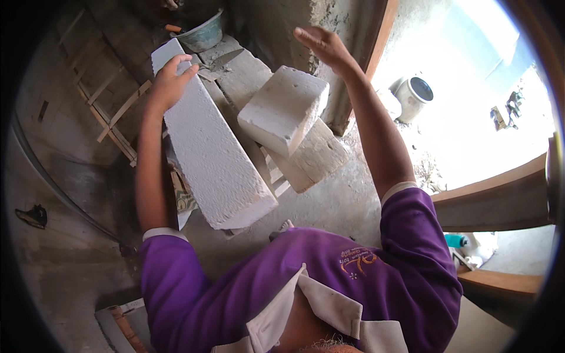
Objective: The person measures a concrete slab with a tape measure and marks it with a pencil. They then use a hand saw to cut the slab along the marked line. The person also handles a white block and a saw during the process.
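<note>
The long white block, the largest item in hand, stands tilted with its far upper end high at left and its near lower end down towards the person's chest. The left hand is clamped over that far upper end, fingers wrapped on the top edge and thumb on the side face. Judgement: with only 1 hand on so long a piece, control depends on keeping that grip high and the near end bearing on whatever lies beneath; what supports it there cannot be seen. Just right of it, a shorter squarish white block lies tilted on top of a flat slab; it appears unsupported by either hand, and whether it is resting steady or shifting cannot be told. The right hand is raised above and beyond this block, fingers spread apart and palm open, holding nothing and touching nothing. Judgement: good practice here would be to bring that free hand onto the long block's side before tilting it further, and to keep fingers out of the gap between the 2 blocks. Farther off, at the left, a grey-green basin sits beside a trowel on the stacked slabs; a wooden ladder frame leans at far left.
</note>
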The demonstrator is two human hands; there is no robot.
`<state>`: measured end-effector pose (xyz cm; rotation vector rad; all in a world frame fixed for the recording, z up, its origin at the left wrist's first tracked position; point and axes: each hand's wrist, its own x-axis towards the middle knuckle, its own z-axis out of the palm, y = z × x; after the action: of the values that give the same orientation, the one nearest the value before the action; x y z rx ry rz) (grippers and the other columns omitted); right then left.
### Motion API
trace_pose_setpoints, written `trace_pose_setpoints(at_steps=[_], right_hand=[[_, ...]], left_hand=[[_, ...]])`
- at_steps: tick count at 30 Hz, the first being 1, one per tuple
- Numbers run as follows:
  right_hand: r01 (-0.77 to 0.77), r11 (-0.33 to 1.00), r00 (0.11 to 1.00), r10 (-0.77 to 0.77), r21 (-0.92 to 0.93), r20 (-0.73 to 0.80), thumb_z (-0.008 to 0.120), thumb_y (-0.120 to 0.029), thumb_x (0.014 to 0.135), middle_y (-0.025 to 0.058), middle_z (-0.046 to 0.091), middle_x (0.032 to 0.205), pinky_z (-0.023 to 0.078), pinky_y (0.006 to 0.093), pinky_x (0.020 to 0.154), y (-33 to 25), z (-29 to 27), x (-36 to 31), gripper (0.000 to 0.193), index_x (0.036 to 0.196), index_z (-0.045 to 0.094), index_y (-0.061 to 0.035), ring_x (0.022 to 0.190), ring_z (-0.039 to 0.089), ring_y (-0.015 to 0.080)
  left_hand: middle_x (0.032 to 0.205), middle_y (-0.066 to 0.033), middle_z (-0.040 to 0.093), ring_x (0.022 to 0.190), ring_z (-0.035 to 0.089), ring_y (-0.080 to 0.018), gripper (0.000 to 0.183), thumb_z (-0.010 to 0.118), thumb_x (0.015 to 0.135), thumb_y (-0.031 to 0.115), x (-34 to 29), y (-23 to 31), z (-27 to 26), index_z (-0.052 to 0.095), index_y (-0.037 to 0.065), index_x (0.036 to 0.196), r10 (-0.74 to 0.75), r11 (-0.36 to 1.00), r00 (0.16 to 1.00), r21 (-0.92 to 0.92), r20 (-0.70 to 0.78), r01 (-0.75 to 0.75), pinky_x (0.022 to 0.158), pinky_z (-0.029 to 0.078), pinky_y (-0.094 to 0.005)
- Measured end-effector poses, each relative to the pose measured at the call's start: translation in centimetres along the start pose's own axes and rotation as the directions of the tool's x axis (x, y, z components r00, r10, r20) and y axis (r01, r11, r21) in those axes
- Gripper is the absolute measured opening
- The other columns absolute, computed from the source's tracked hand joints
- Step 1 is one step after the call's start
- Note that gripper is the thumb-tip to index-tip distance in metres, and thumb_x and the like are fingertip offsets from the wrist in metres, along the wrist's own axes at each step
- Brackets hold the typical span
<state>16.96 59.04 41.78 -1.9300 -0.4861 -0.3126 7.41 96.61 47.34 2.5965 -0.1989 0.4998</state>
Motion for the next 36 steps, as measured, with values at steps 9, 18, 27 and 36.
trace_pose_setpoints(at_steps=[9,18,27,36], right_hand=[[-0.129,0.968,0.992,0.125,0.218,0.032,0.072,-0.062,0.079,0.0205,0.061,0.126,0.047,0.047,0.097,-5.7,6.6,9.6,0.086,0.134,0.055,0.0019,0.119,0.058,0.033],[-0.329,0.764,0.944,0.273,0.556,0.183,0.085,-0.047,0.071,0.0288,0.036,0.146,0.042,0.0525,0.103,-10.0,16.6,16.8,0.111,0.152,0.024,-0.0029,0.129,0.045,0.0432],[-0.148,0.712,0.989,0.093,0.686,0.117,0.08,-0.032,0.079,0.0155,0.065,0.108,0.056,0.0334,0.061,-11.9,19.8,23.7,0.057,0.124,0.057,-0.0052,0.074,0.07,0.0248],[0.181,0.949,0.934,-0.247,0.257,0.257,0.055,-0.021,0.099,0.0137,0.068,0.118,0.055,0.027,0.081,-7.8,13.7,21.4,0.037,0.129,0.057,-0.0005,0.104,0.068,0.0209]], left_hand=[[0.126,-0.0172,0.063,0.12,0.059,-0.0306,0.023,0.066,0.092,0.019,-0.1,-0.7,0.7,0.06,0.004,0.108,0.087,0.989,0.989,-0.11,-0.122,-0.101,0.101,0.044,-0.0362],[0.13,-0.0214,0.058,0.122,0.056,-0.0367,0.024,0.065,0.093,0.019,-0.9,1.3,0.1,0.057,0.001,0.107,0.021,0.992,0.997,-0.125,-0.07,-0.03,0.099,0.045,-0.0387],[0.113,-0.0177,0.065,0.109,0.062,-0.0323,0.025,0.065,0.091,0.019,-0.6,3.6,-0.5,0.059,0.001,0.106,-0.074,0.991,0.997,-0.112,-0.033,0.07,0.092,0.047,-0.0371],[0.08,-0.0181,0.067,0.079,0.067,-0.0319,0.022,0.065,0.086,0.02,0.1,0.7,1.3,0.064,-0.001,0.091,-0.004,0.989,1.0,-0.147,-0.017,0.001,0.071,0.052,-0.0456]])
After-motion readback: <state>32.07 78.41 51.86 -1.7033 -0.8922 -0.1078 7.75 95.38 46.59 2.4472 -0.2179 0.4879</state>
